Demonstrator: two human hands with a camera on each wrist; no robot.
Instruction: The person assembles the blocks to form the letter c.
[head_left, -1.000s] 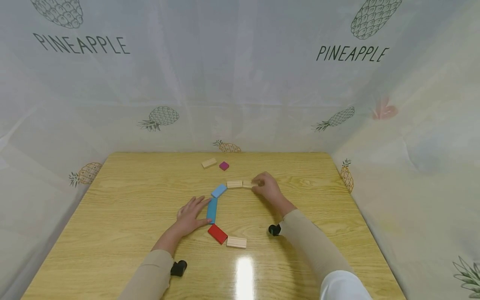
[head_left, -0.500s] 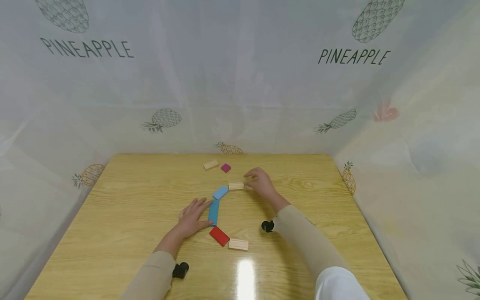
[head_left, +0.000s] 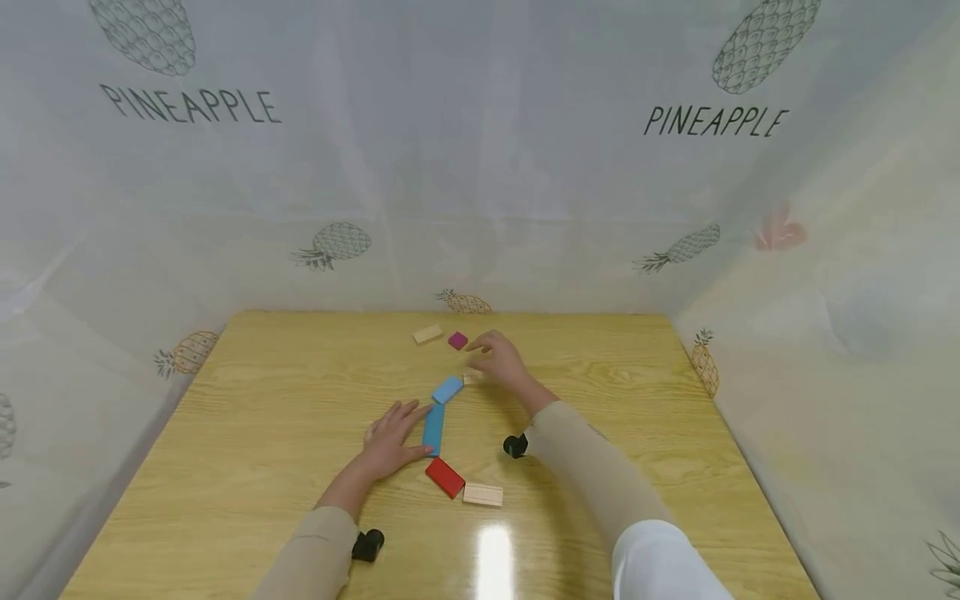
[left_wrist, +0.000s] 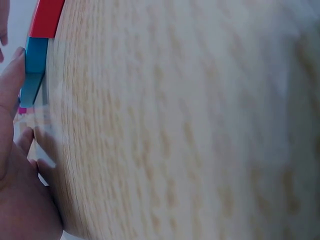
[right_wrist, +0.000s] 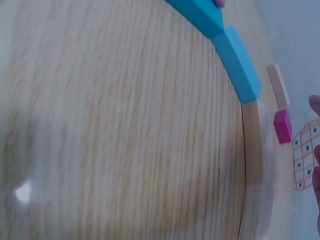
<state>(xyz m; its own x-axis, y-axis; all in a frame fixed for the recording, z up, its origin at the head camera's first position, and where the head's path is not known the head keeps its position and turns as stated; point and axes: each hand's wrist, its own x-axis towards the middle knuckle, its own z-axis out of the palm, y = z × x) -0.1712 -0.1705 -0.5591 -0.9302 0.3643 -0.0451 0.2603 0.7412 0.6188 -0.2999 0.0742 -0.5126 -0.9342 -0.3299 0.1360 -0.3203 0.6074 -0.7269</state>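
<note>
My left hand [head_left: 387,443] rests on the table with thumb and index finger, fairly straight, at the two ends of a darker blue block [head_left: 433,431]. A light blue block [head_left: 447,390] meets its far end, and a red block [head_left: 446,478] its near end. One wooden block [right_wrist: 253,142] continues the curve from the light blue one; my right hand [head_left: 500,362] mostly hides it in the head view. That hand hovers over it, thumb and fingers apart, close to a small magenta block [head_left: 457,341]. No block shows between those fingers.
Behind the curve, another wooden block [head_left: 427,334] lies left of the magenta one. At the near end, a grooved wooden block [head_left: 483,495] touches the red one. Pineapple-print sheeting [head_left: 480,167] surrounds the wooden table [head_left: 300,375] at the back and sides.
My right hand has moved left from the row's right end toward the magenta block. The second wooden block that it pinched there no longer shows. My left hand keeps its place.
</note>
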